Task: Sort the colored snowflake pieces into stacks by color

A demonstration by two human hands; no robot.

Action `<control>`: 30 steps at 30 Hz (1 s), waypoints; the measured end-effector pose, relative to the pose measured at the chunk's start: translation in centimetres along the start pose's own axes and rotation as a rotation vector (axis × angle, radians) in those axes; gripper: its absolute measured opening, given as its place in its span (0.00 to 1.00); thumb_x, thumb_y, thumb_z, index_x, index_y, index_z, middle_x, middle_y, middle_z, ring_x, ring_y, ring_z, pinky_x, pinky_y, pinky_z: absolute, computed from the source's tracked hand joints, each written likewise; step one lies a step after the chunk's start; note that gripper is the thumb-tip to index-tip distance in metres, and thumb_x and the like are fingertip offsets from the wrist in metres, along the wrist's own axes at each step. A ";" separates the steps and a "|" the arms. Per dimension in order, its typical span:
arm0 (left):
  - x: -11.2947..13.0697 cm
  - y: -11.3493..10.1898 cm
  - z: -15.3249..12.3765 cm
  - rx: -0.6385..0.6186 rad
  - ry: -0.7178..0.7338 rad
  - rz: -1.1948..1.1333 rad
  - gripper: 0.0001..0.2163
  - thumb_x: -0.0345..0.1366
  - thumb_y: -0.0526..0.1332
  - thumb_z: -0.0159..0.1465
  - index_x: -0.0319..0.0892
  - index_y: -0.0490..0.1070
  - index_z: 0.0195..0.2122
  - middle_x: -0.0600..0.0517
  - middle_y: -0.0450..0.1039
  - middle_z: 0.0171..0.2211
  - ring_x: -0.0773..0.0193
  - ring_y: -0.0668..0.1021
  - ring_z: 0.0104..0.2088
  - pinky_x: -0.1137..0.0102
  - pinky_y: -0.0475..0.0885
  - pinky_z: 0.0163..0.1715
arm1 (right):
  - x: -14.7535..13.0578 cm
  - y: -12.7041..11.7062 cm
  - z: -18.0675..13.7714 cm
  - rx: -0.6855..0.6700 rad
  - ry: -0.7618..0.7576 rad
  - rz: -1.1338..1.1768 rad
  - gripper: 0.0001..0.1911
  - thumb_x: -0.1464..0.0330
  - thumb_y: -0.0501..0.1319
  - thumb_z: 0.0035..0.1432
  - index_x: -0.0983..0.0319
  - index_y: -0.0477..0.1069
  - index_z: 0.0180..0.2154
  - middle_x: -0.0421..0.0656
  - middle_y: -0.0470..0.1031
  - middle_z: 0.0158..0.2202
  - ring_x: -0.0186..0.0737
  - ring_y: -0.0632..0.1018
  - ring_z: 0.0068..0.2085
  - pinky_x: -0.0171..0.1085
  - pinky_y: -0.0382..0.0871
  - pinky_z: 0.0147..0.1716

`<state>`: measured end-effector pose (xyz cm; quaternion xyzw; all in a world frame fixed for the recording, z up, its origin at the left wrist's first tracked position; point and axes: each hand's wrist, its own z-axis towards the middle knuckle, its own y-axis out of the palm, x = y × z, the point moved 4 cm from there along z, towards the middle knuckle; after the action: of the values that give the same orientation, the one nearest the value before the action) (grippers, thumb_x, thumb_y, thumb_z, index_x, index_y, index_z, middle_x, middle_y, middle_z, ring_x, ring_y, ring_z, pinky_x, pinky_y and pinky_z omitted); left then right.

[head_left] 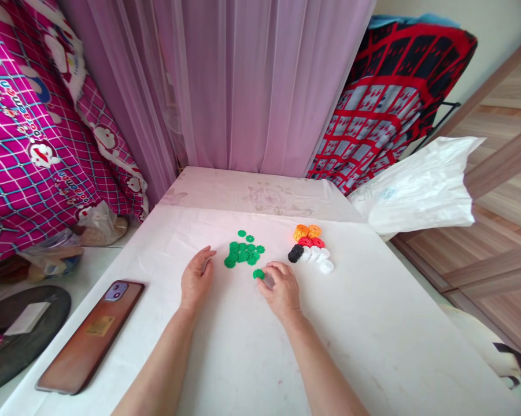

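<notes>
In your right hand (pixel 283 292), just below and right of the frame's centre, the grip pinches a green disc (pixel 258 274) between thumb and fingertips. Your left hand (pixel 196 279), left of centre, has its grip spread beside the green pile (pixel 243 253) at mid-frame. Right of centre on the table (pixel 238 352) lie orange (pixel 302 234), red (pixel 317 243), black (pixel 294 253) and white pieces (pixel 326 266); a phone (pixel 91 338) lies lower left.

A small, scalloped green piece (pixel 258 274) is held by its edge just on the near right side of a spread heap of overlapping, textured green discs (pixel 243 253), beyond whose far edge two single discs (pixel 241 233) are laid flat.
</notes>
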<state>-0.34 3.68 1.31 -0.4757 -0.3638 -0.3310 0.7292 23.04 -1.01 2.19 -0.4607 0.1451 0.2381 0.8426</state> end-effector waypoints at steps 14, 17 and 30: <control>-0.1 0.0 0.0 0.001 0.014 -0.003 0.13 0.36 0.54 0.61 0.46 0.76 0.41 0.49 0.75 0.53 0.58 0.77 0.52 0.59 0.70 0.56 | 0.0 -0.4 -0.6 -0.011 0.038 -0.022 0.07 0.70 0.63 0.51 0.60 0.74 0.36 0.46 0.74 0.40 0.45 0.72 0.43 0.42 0.66 0.46; 0.0 0.0 0.0 -0.006 0.020 0.001 0.13 0.36 0.54 0.61 0.46 0.76 0.41 0.48 0.76 0.53 0.58 0.77 0.52 0.59 0.70 0.55 | -0.3 -0.9 -1.2 -0.012 0.038 -0.021 0.05 0.74 0.60 0.51 0.60 0.73 0.31 0.44 0.74 0.37 0.43 0.71 0.41 0.40 0.66 0.43; -0.1 0.0 0.0 -0.004 0.013 -0.006 0.13 0.37 0.54 0.61 0.46 0.76 0.41 0.49 0.75 0.53 0.59 0.77 0.52 0.60 0.69 0.56 | -1.6 -0.4 -1.6 -0.101 0.042 -0.011 0.09 0.74 0.60 0.53 0.57 0.78 0.30 0.41 0.73 0.32 0.39 0.71 0.35 0.36 0.64 0.39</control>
<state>-0.36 3.65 1.24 -0.4739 -0.3597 -0.3374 0.7295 21.88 -2.96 2.31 -0.5085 0.1482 0.2308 0.8162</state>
